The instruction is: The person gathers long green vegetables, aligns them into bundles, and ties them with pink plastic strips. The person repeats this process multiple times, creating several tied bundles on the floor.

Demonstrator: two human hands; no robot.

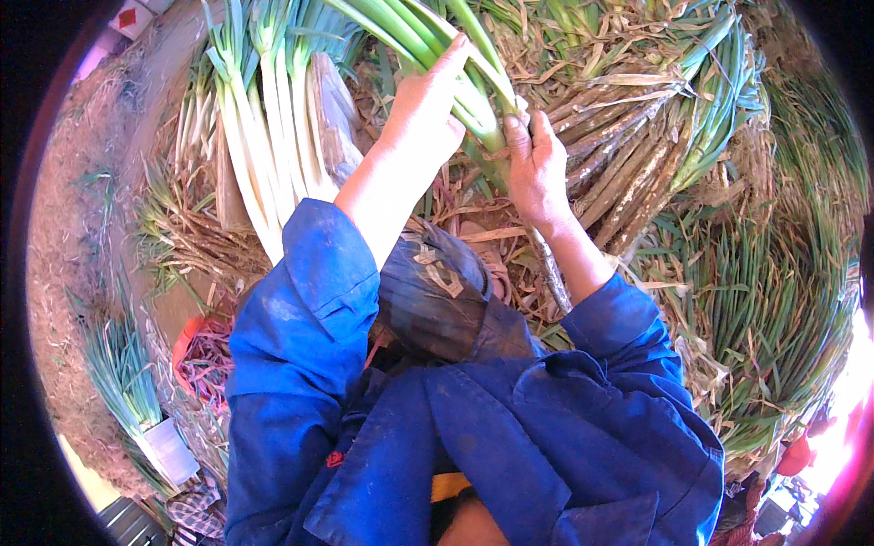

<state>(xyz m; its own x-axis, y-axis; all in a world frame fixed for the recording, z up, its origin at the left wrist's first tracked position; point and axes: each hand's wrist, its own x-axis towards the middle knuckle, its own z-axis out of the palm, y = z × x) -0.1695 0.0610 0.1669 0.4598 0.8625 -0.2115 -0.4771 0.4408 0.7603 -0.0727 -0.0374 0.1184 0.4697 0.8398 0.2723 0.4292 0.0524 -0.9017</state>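
Both hands are on one green onion stalk (488,126) near the top centre. My left hand (427,102) is closed around its green leaves, the thumb pointing up along them. Just to the right, my right hand (532,153) pinches an outer leaf where the leaves meet the stem. Below my right hand the stalk's lower part (550,266) is brown and soil-coated, partly hidden by the forearm. Peeled green onions with white stems (276,136) lie to the left, beside a wooden board (334,102). A pile of unpeeled, soil-covered stalks (628,150) is right of my right hand.
Many green onion leaves (751,307) spread along the right. Dry husks (532,41) litter the ground. At left are a red container of purplish strips (205,362), trimmed roots (205,239) and a wrapped onion bundle (167,447). My bent knee (437,293) is below the hands.
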